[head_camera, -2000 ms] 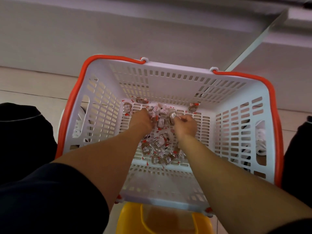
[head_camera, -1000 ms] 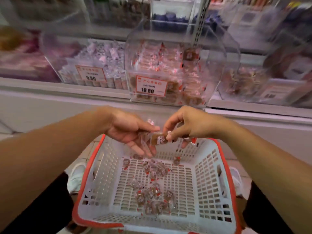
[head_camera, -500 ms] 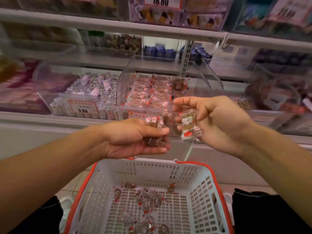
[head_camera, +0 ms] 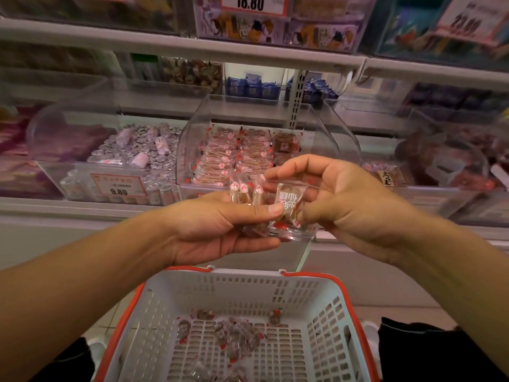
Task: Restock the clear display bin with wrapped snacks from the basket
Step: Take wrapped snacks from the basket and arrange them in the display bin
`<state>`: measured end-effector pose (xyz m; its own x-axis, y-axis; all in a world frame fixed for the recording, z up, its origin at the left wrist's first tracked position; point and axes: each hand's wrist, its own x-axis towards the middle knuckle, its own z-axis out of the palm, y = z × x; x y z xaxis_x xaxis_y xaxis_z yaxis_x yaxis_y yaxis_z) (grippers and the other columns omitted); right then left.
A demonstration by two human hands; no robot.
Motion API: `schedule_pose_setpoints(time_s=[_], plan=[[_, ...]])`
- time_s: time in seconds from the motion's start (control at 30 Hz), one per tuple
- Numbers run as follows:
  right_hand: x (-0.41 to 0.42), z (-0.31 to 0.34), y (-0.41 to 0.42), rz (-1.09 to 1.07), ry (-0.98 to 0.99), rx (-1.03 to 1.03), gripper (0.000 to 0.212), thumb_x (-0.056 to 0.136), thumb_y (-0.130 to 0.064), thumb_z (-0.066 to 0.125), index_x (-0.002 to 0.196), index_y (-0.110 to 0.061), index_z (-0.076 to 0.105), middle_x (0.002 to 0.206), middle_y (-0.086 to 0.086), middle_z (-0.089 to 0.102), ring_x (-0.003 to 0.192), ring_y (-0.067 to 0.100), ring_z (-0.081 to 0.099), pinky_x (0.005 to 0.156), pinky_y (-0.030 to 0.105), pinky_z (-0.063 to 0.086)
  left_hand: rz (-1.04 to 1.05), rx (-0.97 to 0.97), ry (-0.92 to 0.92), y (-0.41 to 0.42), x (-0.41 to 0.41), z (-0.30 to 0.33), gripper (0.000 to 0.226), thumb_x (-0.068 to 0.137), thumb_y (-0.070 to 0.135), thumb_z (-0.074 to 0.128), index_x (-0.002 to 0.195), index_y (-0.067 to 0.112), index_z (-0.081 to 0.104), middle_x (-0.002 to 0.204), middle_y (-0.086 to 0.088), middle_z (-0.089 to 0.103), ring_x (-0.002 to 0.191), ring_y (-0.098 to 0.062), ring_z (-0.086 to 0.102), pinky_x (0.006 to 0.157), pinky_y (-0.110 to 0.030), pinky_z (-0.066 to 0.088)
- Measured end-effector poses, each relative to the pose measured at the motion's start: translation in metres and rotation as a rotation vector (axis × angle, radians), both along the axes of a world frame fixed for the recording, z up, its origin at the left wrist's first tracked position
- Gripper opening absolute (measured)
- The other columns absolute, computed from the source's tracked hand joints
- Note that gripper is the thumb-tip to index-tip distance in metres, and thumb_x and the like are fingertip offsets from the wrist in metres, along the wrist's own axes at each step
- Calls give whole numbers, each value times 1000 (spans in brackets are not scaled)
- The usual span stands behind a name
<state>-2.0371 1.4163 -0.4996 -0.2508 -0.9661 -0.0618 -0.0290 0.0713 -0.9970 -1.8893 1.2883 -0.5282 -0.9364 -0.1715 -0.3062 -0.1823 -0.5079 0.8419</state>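
Observation:
My left hand (head_camera: 220, 230) is held palm up and grips a small bunch of clear-wrapped brown snacks (head_camera: 243, 193) under its thumb. Touching it from the right, my right hand (head_camera: 338, 202) pinches one wrapped snack (head_camera: 287, 208) with red-and-white print. Both hands hover in front of the clear display bin (head_camera: 192, 139), which holds neat rows of the same snacks behind its curved lid. Below the hands stands the white basket (head_camera: 242, 288) with an orange rim; several wrapped snacks (head_camera: 237, 337) lie loose on its slotted bottom.
To the left a clear bin of silver-wrapped sweets (head_camera: 132, 150) carries a 9.80 price tag (head_camera: 118, 186). Another clear bin (head_camera: 440, 161) stands to the right. Higher shelves carry more goods and an 18.80 tag (head_camera: 252, 2). The shelf front edge (head_camera: 82, 208) runs across behind my wrists.
My hands rose out of the basket with snacks to the front of the shelf. In the last half second the right hand brought its snack against the left hand's bunch.

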Motion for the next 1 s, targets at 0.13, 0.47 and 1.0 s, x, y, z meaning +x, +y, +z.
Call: schedule_pose_setpoints(time_s=[0.13,0.47,1.0], plan=[[-2,4,4,-8,472,18,52,72,19,73,97,-27,74,110,-7,74,104,23,71,85,58,56,32,-68,-46,0,-1,-1,20,63,12,77,83,9,78,85,-9,74,76,-14,73,60,-20,57],[9,-13,2,-225,50,-14,21,69,-11,81,85,-6,69,77,9,72,70,19,73,59,26,58,181,-14,157,8,-4,-2,41,59,17,79,98,6,74,88,-10,73,80,-15,73,62,-18,56],[4,-1,-1,195,703,-119,70,78,-13,83,138,-29,52,125,-15,64,113,3,63,89,17,52,-114,-413,-40,3,6,15,43,64,26,78,101,5,71,88,-11,72,83,-19,71,61,-24,56]])
